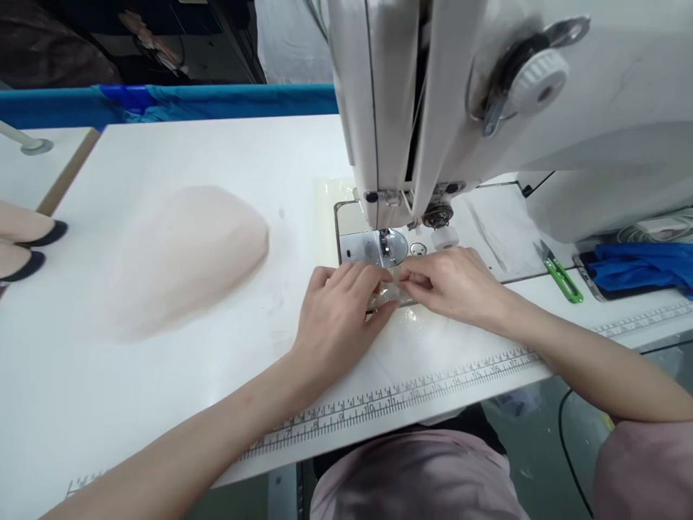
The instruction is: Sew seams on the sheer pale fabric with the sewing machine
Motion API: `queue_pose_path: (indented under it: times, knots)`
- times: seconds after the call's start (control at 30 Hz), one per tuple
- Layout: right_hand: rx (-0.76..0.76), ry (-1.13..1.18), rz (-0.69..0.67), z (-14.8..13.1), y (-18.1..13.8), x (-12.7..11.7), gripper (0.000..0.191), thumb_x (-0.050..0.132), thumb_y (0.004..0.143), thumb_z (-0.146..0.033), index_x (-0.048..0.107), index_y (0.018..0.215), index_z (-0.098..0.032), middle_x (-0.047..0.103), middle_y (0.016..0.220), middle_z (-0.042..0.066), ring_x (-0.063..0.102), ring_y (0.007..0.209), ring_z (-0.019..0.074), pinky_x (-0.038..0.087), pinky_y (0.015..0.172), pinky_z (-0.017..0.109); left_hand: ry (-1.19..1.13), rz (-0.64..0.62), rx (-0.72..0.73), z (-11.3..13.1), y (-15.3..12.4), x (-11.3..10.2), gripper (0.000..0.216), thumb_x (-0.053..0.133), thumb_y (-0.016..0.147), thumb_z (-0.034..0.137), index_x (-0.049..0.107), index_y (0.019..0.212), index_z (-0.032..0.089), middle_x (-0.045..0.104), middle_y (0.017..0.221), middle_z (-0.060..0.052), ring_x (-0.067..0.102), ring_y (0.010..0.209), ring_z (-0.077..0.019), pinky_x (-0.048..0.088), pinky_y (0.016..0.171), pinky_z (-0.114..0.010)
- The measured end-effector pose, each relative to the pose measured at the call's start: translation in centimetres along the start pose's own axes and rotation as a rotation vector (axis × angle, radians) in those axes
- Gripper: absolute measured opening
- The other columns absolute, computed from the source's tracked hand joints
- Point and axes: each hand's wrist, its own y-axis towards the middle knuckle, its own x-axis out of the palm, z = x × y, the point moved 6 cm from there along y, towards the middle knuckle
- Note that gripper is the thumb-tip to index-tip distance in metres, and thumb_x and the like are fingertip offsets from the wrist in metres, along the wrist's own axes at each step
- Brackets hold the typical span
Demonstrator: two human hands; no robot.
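Note:
Just in front of the needle area of a white sewing machine [401,94], both my hands meet over a small piece of clear shiny film [387,294]. My left hand [338,307] is closed, its bent fingers and thumb at the film's left side. From the right, my right hand [452,283] pinches at the film with thumb and forefinger; the fingertips partly hide it. Behind my hands lie the metal needle plate [357,248] and the presser foot [385,242]. A beige, smooth, rounded piece [189,260] is on the table left of my left hand, somewhat blurred.
Green thread snips [566,278] lie at the right, beside a phone [590,285] partly under blue cloth [644,266]. A printed ruler [379,404] runs along the table's front edge. Two beige black-tipped shapes [32,245] enter at the left. Another person's hand [144,32] shows behind.

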Motion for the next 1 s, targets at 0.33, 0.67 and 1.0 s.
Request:
queue_pose_path:
  times: [0.33,0.67,1.0]
  knots:
    - [-0.027,0.034,0.092,0.8,0.3,0.3,0.016,0.054,0.089,-0.02,0.07,0.085,-0.021,0.068,0.075,-0.003,0.053,0.057,0.0081,0.027,0.051,0.023,0.359,0.102,0.408,3.2,-1.5,-1.3,0.014,0.061,0.088,0.017,0.065,0.102,0.02,0.073,0.109,0.001,0.064,0.089,-0.0185,0.038,0.077,-0.038]
    - [-0.172,-0.056,0.167,0.7,-0.2,0.8,0.036,0.042,0.099,-0.033,0.059,0.125,-0.016,0.062,0.121,0.011,0.051,0.116,0.0257,0.041,0.095,0.043,0.296,0.004,0.318,2.1,-1.1,-0.7,0.023,0.057,0.092,0.022,0.063,0.114,0.019,0.068,0.12,-0.003,0.064,0.109,-0.0233,0.039,0.079,-0.041]
    - [-0.079,-0.438,0.316,2.1,-0.6,-1.2,0.031,0.04,0.095,-0.021,0.061,0.118,-0.014,0.06,0.123,0.015,0.051,0.111,0.0319,0.038,0.089,0.05,0.261,-0.006,0.252,1.3,-0.7,-0.3,0.028,0.055,0.092,0.021,0.06,0.119,0.022,0.065,0.125,-0.003,0.061,0.114,-0.0259,0.039,0.081,-0.043]
